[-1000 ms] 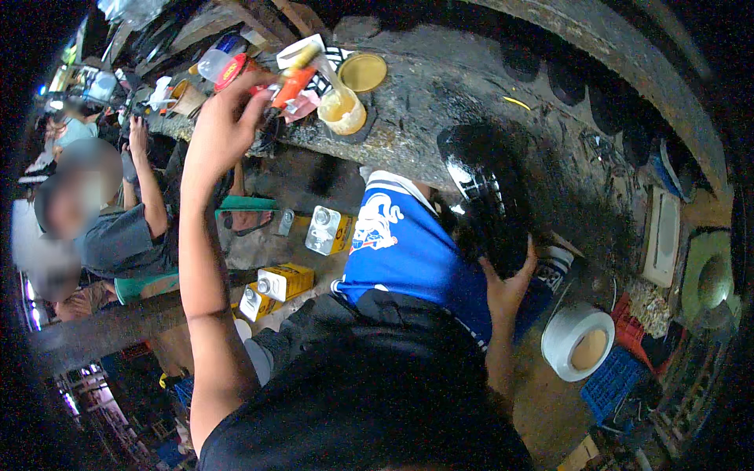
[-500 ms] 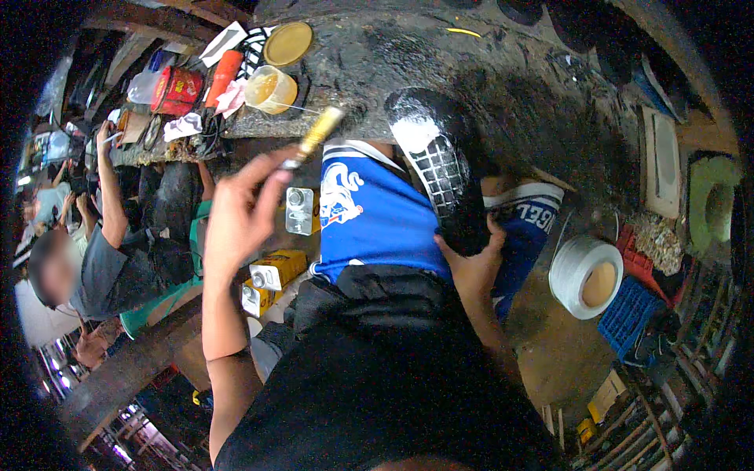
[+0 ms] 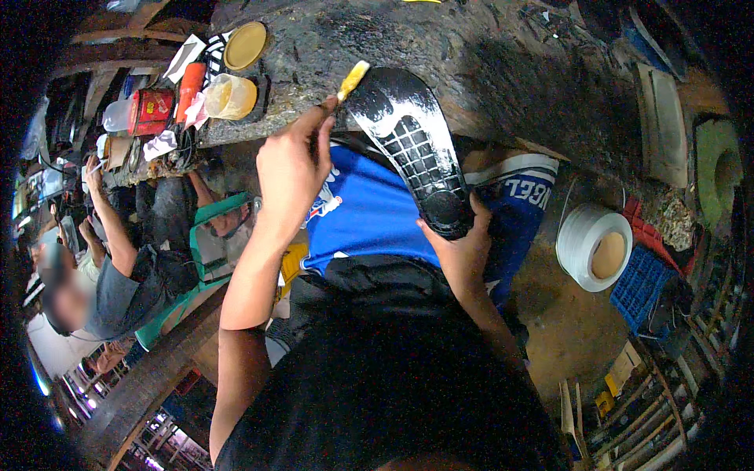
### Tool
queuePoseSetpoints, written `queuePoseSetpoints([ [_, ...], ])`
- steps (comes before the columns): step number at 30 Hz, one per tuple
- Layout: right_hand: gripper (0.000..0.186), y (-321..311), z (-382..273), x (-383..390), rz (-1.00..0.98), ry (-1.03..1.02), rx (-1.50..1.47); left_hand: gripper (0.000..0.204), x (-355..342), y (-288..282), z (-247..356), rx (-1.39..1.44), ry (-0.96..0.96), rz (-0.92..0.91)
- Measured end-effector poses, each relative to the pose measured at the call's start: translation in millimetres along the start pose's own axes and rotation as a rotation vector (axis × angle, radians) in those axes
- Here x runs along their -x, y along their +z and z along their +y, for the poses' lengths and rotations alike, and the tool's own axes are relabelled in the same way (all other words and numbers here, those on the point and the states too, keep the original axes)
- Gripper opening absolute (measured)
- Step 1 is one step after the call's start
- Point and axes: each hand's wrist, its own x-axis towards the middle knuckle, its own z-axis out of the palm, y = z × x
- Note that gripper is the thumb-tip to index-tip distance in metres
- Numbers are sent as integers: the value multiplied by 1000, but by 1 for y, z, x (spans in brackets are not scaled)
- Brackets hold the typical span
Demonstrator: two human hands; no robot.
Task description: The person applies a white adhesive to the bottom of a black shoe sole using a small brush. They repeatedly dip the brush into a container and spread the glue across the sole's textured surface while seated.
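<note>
In my left hand (image 3: 294, 161) is a small brush (image 3: 353, 81) with a yellowish tip, pinched between fingers and thumb. Its tip is close to the toe edge of a black shoe sole (image 3: 412, 137); whether it touches, I cannot tell. A wet gloss shines on the forefoot, and a raised grid covers the middle of the sole. Closed round the heel end, my right hand (image 3: 463, 247) holds the sole tilted above my lap in blue shorts (image 3: 369, 212). Left of the brush, a translucent cup (image 3: 230, 97) of amber liquid stands on the dark workbench (image 3: 314, 39).
A round tan lid (image 3: 246, 45), an orange cylinder (image 3: 190, 92) and a red container (image 3: 149, 111) are at the bench's left. To my right are a roll of white strapping (image 3: 594, 247) and a blue woven mat (image 3: 642, 290). Another person (image 3: 141, 282) sits at left.
My left hand has moved right and up, bringing the brush to the sole's toe. The sole has shifted left and now shows more of its grid face.
</note>
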Motion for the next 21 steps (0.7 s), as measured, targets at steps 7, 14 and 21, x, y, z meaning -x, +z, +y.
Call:
queuePoseSetpoints([
  [7, 89, 4, 5, 0, 82, -104, 15, 25, 4, 27, 44, 330, 89, -133],
  [14, 93, 1, 3, -4, 47, -83, -28, 24, 17, 18, -12, 235, -9, 103],
  [21, 94, -1, 6, -6, 62, -94, -46, 21, 64, 5, -15, 288, 42, -237],
])
